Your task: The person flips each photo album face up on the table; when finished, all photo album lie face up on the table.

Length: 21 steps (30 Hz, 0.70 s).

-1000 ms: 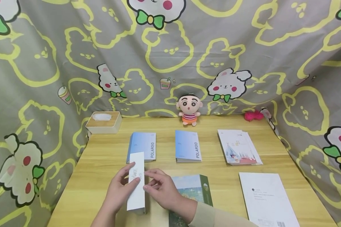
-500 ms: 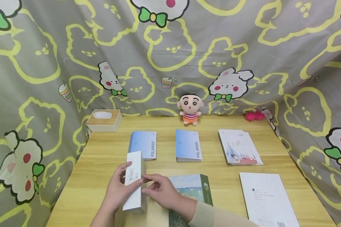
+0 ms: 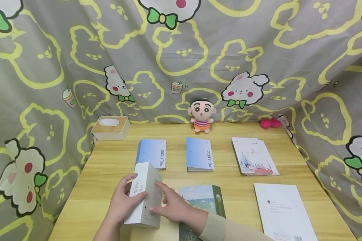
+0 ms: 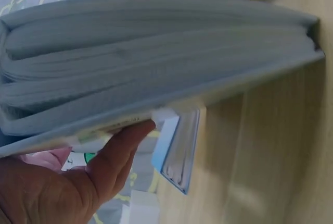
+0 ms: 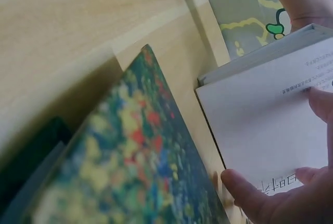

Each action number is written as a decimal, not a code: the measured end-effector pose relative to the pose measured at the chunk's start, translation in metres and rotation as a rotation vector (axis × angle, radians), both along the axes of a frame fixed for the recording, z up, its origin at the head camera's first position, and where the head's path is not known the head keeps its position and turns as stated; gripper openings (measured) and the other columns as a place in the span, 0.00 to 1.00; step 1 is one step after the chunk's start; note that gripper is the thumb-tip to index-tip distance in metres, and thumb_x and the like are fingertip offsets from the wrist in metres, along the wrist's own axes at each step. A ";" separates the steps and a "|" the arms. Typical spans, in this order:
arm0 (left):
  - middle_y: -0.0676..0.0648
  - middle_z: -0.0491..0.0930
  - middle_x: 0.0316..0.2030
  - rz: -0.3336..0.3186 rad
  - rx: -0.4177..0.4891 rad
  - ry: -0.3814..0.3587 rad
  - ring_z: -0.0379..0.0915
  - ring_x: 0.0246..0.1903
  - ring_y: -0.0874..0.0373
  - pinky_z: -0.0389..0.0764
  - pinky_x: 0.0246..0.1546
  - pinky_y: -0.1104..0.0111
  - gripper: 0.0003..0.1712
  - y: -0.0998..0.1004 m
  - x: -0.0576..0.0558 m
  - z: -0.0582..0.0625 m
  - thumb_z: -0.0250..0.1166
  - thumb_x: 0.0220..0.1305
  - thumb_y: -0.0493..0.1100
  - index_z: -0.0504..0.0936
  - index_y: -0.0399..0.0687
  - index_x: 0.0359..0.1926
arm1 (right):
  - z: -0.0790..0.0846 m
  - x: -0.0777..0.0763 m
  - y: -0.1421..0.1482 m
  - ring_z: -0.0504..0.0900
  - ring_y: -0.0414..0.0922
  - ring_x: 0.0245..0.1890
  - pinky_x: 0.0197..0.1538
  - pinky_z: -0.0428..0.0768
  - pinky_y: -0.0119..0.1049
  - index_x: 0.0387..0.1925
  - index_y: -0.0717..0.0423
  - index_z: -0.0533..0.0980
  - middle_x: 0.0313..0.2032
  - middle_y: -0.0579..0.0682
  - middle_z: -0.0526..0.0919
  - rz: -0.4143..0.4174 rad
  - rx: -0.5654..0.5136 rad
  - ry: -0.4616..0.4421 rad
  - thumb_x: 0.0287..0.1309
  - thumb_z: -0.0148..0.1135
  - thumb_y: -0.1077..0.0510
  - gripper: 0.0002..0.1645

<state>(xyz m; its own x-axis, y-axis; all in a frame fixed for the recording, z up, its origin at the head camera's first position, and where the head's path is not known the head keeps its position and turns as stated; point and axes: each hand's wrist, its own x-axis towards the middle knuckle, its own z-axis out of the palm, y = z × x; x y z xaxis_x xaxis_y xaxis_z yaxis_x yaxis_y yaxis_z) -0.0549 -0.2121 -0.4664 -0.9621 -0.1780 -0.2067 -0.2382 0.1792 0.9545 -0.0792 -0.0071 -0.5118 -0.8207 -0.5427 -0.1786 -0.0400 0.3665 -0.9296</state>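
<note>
A thick white photo album [image 3: 152, 197] stands tilted over the near left of the table, its printed spine turned up. My left hand [image 3: 125, 197] grips it from the left, thumb on the spine. My right hand [image 3: 175, 204] holds its right side, with thumb and a finger spread on the printed cover. In the left wrist view the page edges of the album [image 4: 156, 62] face the camera, with my left hand [image 4: 67, 187] below. In the right wrist view my right hand [image 5: 291, 198] lies over its white cover [image 5: 255, 125].
A painted-landscape album [image 3: 200, 197] with a green spine lies under my right forearm. Behind are two blue POLAROID albums [image 3: 155, 150] [image 3: 199, 154] and a white illustrated stack [image 3: 253, 157]. A white book [image 3: 285, 211] lies at right; a tissue box [image 3: 110, 128] and doll [image 3: 202, 115] stand at back.
The white album has turned so that its right cover shows more, and its near end has shifted left. My right fingers have moved from its edge to spread over that cover.
</note>
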 end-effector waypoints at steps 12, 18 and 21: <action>0.36 0.79 0.57 0.054 0.142 -0.101 0.87 0.39 0.48 0.91 0.36 0.56 0.44 -0.026 0.002 -0.020 0.70 0.65 0.30 0.64 0.50 0.78 | 0.000 0.003 -0.003 0.80 0.48 0.54 0.55 0.82 0.48 0.81 0.35 0.63 0.68 0.60 0.71 0.077 0.197 0.099 0.55 0.80 0.43 0.55; 0.34 0.79 0.54 0.102 0.022 -0.158 0.84 0.38 0.50 0.89 0.36 0.61 0.41 -0.033 0.002 -0.033 0.71 0.67 0.36 0.67 0.45 0.78 | 0.002 0.001 -0.004 0.80 0.48 0.55 0.51 0.82 0.43 0.78 0.34 0.68 0.70 0.64 0.69 0.142 0.299 0.146 0.55 0.81 0.44 0.51; 0.29 0.79 0.57 0.075 -0.116 -0.182 0.84 0.44 0.44 0.89 0.41 0.57 0.41 -0.035 0.001 -0.040 0.72 0.66 0.38 0.67 0.41 0.78 | 0.002 -0.001 -0.005 0.77 0.50 0.61 0.54 0.82 0.43 0.78 0.36 0.69 0.73 0.63 0.67 0.177 0.319 0.142 0.56 0.80 0.44 0.49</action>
